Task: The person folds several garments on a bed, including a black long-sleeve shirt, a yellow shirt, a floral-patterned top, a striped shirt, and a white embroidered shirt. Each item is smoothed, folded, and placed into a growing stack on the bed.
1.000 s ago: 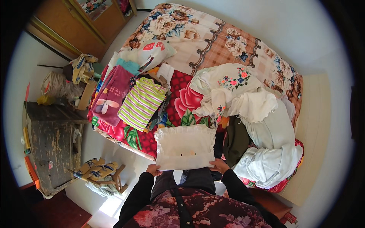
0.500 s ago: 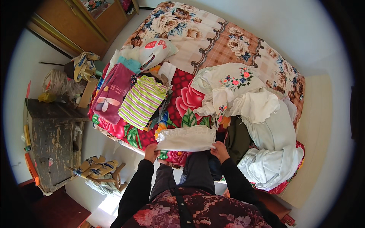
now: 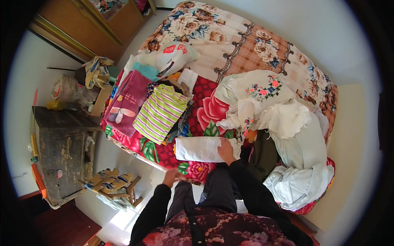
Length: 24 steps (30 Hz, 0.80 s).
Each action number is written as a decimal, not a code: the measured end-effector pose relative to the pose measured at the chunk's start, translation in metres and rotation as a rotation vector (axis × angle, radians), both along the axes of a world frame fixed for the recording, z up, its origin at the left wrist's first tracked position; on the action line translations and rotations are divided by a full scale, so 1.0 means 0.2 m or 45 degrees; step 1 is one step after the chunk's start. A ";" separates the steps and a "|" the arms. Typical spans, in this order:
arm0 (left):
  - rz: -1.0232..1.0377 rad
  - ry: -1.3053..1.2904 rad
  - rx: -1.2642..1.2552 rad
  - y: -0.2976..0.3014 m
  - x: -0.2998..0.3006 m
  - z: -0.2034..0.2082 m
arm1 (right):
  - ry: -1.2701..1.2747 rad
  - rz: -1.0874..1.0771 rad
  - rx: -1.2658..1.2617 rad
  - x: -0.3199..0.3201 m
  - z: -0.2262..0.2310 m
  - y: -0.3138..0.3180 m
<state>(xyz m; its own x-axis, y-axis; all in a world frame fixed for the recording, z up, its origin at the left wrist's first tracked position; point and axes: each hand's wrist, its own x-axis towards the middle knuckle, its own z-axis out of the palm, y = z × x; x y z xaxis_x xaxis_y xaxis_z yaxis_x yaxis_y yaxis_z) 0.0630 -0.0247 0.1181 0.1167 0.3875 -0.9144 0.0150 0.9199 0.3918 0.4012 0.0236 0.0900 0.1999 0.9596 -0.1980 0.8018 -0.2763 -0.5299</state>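
A folded white cloth (image 3: 197,149) lies as a long flat band near the front edge of the bed. My right hand (image 3: 226,151) rests on top of its right part, fingers stretched toward the far edge. Off the near left corner of the cloth, my left hand (image 3: 172,177) is held by the bed's edge with its fingers loosely apart and nothing in them. Left of the cloth is a stack topped by a folded green, white and purple striped garment (image 3: 160,115), beside a folded maroon cloth with a pale flower (image 3: 127,102).
Rumpled white clothes with flower embroidery (image 3: 264,88) and a pale bundle (image 3: 299,180) cover the bed's right side, beside a dark olive garment (image 3: 263,156). A white plastic bag (image 3: 174,57) lies behind the stacks. A worn cabinet (image 3: 63,151) and a small stool (image 3: 111,184) stand left.
Both hands had held the cloth's near corners. Now the left has let go and drawn back, while the right has moved onto the cloth, which looks flatter. The whole view has shifted slightly.
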 end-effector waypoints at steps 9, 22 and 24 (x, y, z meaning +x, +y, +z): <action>-0.172 0.255 -0.149 -0.28 -0.30 0.10 | -0.288 0.325 -0.654 0.10 -0.17 0.11; -0.079 -0.494 -0.448 -0.11 0.21 0.36 | 1.719 -0.227 -1.165 -0.19 0.66 -0.21; 0.125 -0.699 -0.283 -0.11 0.30 0.39 | 1.877 -0.559 -1.069 -0.25 0.77 -0.23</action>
<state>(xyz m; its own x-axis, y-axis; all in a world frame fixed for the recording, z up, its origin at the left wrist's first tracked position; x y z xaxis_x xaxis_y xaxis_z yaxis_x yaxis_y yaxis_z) 0.1229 -0.0465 0.1956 0.5685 0.2269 -0.7908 -0.2244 0.9675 0.1163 0.3504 -0.0223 0.2437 -0.3941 0.4399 -0.8069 -0.3776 -0.8780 -0.2942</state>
